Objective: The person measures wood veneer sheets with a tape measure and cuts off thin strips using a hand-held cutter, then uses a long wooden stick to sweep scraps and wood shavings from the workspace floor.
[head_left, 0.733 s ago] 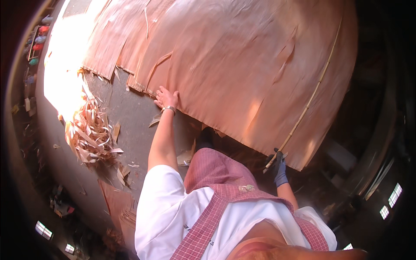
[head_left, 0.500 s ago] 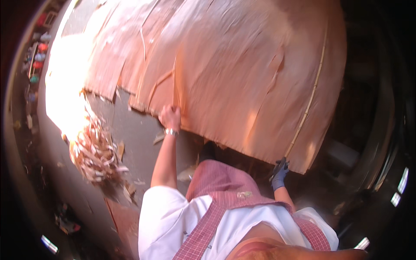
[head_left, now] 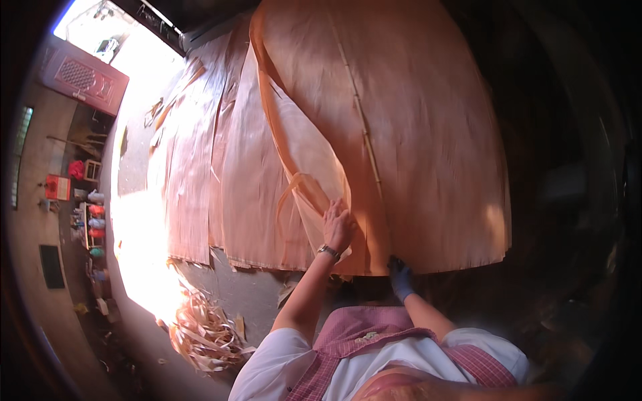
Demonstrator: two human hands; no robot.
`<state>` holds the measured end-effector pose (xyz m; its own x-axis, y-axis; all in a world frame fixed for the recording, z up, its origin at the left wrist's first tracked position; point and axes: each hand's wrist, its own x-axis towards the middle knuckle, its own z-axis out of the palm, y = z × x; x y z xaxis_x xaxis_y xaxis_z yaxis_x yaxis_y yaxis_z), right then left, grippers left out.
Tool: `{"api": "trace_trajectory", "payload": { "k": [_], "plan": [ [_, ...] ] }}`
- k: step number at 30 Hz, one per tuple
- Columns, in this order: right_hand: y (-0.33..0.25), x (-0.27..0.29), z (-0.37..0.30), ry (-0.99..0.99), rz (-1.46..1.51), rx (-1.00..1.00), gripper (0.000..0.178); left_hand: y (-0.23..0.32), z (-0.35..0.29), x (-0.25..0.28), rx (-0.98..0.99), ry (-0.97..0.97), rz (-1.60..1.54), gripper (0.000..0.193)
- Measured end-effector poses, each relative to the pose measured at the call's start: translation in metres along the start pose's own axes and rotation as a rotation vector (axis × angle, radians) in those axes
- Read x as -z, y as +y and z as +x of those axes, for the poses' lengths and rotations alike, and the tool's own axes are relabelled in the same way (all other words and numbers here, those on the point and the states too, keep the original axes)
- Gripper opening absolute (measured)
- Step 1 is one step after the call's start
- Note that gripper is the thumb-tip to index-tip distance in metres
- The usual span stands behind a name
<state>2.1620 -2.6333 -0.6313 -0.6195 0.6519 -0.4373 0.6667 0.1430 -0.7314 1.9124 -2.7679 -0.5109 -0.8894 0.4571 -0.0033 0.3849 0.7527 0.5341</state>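
A broad stack of thin reddish-brown wood veneer sheets (head_left: 441,167) spreads out in front of me. My left hand (head_left: 339,227), bare and with a watch at the wrist, is closed on a long loose veneer strip (head_left: 304,137). That strip is lifted and curls away over the stack; a thinner piece loops beside my fingers. In my right hand (head_left: 400,275), wearing a blue glove with dark fingers, is the near end of a slender bamboo stick (head_left: 364,130). The stick lies lengthwise over the veneer, pointing away from me.
A heap of curled veneer scraps (head_left: 204,327) lies on the floor at the left, near a patch of glaring sunlight. Further left are a pink door panel (head_left: 85,77), a red box (head_left: 58,188) and shelves of colourful items. The right side is dark.
The bamboo stick and my right hand have shifted left across the stack. My left hand has moved rightward with the strip, which now stands lifted along much greater length. The view has turned too.
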Motion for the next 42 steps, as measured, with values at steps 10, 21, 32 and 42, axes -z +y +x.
{"api": "trace_trajectory", "payload": {
  "k": [10,21,32,42],
  "plan": [
    [0.033,0.0,0.054,-0.088,-0.64,0.659,0.023,0.097,0.032,-0.068,-0.254,-0.203,-0.124,0.016],
    [-0.004,0.069,0.006,0.092,-0.116,0.247,0.032,0.165,0.049,-0.126,-0.305,-0.461,-0.171,0.023],
    [-0.059,0.093,-0.028,-0.065,-0.3,0.406,0.062,0.171,0.05,-0.16,-0.388,-0.364,-0.323,0.027],
    [-0.057,0.067,0.009,-0.138,0.822,0.09,0.04,0.189,0.014,-0.029,-0.23,-0.005,-0.343,0.013]
  ]
}}
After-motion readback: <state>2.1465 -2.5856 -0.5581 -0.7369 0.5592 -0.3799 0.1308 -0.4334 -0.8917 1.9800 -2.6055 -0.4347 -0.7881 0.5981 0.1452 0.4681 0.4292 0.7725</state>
